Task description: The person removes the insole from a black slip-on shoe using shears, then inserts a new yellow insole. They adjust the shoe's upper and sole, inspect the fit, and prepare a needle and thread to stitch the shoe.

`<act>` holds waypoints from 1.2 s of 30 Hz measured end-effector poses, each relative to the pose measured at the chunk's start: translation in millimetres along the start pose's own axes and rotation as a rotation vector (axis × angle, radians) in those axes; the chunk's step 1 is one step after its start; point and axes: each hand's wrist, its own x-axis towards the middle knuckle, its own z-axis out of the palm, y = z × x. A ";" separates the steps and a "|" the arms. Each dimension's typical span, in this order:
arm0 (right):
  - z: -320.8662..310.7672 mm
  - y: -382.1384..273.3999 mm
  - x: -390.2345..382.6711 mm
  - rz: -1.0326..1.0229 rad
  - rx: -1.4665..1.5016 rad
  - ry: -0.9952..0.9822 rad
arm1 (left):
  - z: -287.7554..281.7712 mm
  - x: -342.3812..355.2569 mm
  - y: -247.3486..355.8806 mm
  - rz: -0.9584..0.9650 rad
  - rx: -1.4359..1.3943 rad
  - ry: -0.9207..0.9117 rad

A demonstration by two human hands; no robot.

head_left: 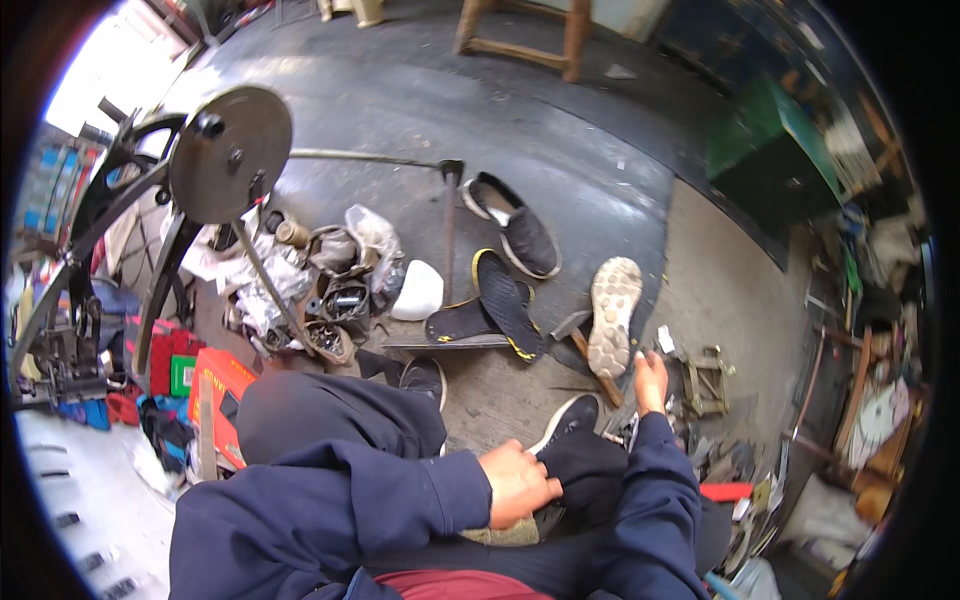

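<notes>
My right hand (651, 381) is closed at the lower end of a shoe (614, 312), whose worn, pale cream sole faces up. Most of the shoe's upper is hidden behind that sole. Over my lap my left hand (518, 484) has its fingers curled in. What it grips, if anything, is hidden; a greenish-brown piece (505, 534) and something dark show just below it. Beneath the sole a hammer (594, 366) with a wooden handle lies on the floor. Further left are two black insoles with yellow edges (508, 300), one across the other. A black slip-on shoe (528, 238) rests beyond them.
A cast-metal machine with a round wheel (232, 155) stands at the left. Near it are bags of small parts (340, 300) and a white rounded piece (418, 291). An orange box (222, 395) is beside my left knee. A green box (770, 155) and a wooden stool (520, 50) stand farther off.
</notes>
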 end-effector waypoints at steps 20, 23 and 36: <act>46.2 -77.5 -26.5 -0.335 -0.101 0.098 | 5.9 -14.8 -3.7 -0.077 0.014 0.316; 38.3 -82.2 -29.0 -0.391 -0.228 0.195 | 4.4 -13.5 -6.2 -0.101 0.009 0.268; 88.8 -91.2 -84.4 -0.486 -0.126 0.039 | 3.6 -17.4 -0.4 -0.066 -0.014 0.290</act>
